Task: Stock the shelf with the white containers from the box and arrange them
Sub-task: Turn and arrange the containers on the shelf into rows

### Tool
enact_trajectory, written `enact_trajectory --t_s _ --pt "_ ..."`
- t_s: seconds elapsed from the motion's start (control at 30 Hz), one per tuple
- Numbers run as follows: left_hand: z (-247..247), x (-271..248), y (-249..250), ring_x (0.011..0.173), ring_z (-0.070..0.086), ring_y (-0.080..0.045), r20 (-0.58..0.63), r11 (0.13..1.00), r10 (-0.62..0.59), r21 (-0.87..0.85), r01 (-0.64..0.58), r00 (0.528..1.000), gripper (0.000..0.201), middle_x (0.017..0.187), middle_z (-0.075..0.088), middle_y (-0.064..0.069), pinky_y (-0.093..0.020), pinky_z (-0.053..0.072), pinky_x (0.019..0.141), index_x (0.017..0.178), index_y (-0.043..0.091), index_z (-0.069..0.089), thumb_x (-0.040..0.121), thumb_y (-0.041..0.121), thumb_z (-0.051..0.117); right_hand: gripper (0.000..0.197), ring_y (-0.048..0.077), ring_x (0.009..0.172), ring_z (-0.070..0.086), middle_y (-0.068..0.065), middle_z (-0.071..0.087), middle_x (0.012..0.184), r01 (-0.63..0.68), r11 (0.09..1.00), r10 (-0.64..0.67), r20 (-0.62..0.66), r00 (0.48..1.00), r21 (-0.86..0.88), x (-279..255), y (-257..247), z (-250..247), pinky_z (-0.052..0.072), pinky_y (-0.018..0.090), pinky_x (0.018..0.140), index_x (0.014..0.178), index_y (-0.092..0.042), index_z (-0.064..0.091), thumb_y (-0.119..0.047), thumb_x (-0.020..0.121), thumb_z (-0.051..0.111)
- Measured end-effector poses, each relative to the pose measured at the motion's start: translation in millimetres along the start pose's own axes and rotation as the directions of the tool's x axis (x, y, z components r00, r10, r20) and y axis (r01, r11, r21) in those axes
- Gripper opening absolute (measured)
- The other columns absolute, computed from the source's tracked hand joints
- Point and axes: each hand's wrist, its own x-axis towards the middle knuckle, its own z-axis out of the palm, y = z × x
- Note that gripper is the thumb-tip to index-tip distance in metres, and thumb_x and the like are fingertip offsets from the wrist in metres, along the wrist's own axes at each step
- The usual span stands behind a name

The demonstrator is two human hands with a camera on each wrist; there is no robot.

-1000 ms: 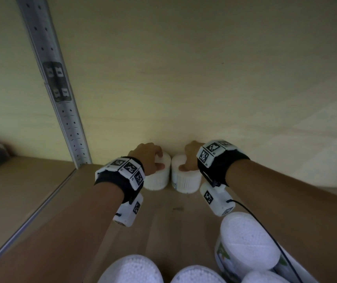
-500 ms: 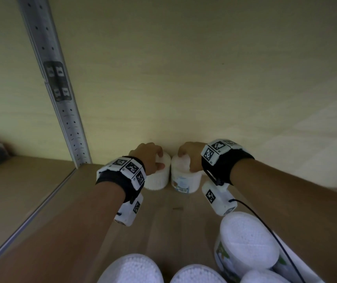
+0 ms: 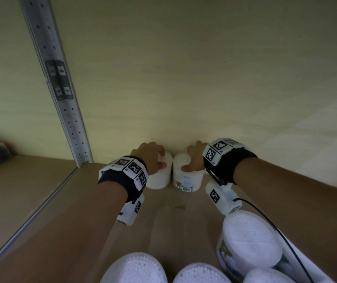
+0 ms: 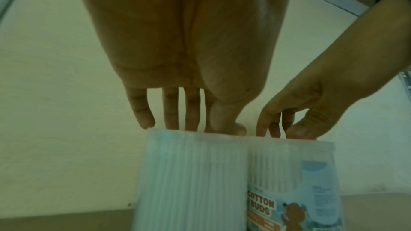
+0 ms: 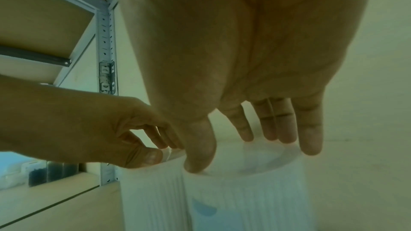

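White tubs sit side by side, touching, at the back of the wooden shelf against the pale wall. Both forearms reach straight in from the front, palms down. The left hand arches over the left tub, fingertips down on its far rim and thumb on the near edge, gripping the top. The right hand caps the right tub the same way, fingers spread along the back rim and thumb pressed on the front of the lid; its label, reading COTTON BUDS, faces forward. More tubs crowd the near edge. A perforated metal post stands to the left.
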Motion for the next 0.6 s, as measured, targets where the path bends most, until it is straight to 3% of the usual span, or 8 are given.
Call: enact_trajectory --t_s 0.17,0.33,0.43,0.53,0.6 --pt "0.3 0.5 0.3 0.123 0.043 -0.029 -0.001 1.0 -0.001 0.004 0.001 1.0 0.038 0.131 0.046 -0.005 -0.048 0.037 0.104 0.124 0.021 0.051 0.09 0.036 0.058 0.069 0.032 0.111 0.056 0.016 0.055 0.126 0.015 1.0 -0.014 0.032 0.999 -0.007 -5.3 -2.4 -7.1 0.048 0.043 0.098 0.128 -0.008 0.052 -0.061 0.084 0.052" --pt "0.3 1.3 -0.6 0.124 0.042 -0.029 0.002 1.0 -0.002 0.001 0.002 1.0 0.038 0.131 0.046 -0.005 -0.048 0.037 0.105 0.124 0.021 0.051 0.09 0.037 0.058 0.067 0.03 0.139 0.035 0.014 0.028 0.153 0.089 0.995 -0.092 0.072 0.993 0.043 -7.5 0.4 -12.0 0.034 0.037 0.113 0.148 -0.009 0.028 -0.028 0.092 0.059" --pt "0.0 1.7 -0.5 0.125 0.041 -0.029 0.0 1.0 -0.003 -0.004 0.003 1.0 0.037 0.131 0.046 -0.005 -0.047 0.036 0.105 0.124 0.022 0.051 0.09 0.036 0.058 0.068 0.028 0.145 0.025 0.011 0.018 0.158 0.124 0.982 -0.141 0.116 0.983 0.141 -8.7 2.8 -16.0 0.027 0.034 0.115 0.151 -0.012 0.023 -0.014 0.092 0.057" --pt "0.2 0.9 -0.2 0.124 0.042 -0.028 -0.002 1.0 -0.002 -0.011 0.002 1.0 0.037 0.131 0.046 -0.005 -0.047 0.036 0.105 0.124 0.022 0.051 0.09 0.036 0.058 0.065 0.029 0.139 0.036 0.011 0.03 0.153 0.114 0.97 -0.128 0.052 0.99 0.217 -8.2 6.2 -14.9 0.037 0.035 0.109 0.147 -0.014 0.034 -0.008 0.088 0.06" --pt "0.8 0.3 0.0 0.124 0.042 -0.028 -0.007 1.0 -0.001 -0.015 0.001 1.0 0.037 0.132 0.045 -0.005 -0.047 0.036 0.105 0.124 0.021 0.051 0.09 0.036 0.058 0.057 0.031 0.134 0.041 0.012 0.033 0.15 0.082 0.975 -0.078 -0.027 0.997 0.206 -11.5 4.7 -14.8 0.039 0.036 0.105 0.144 -0.011 0.039 -0.015 0.09 0.057"
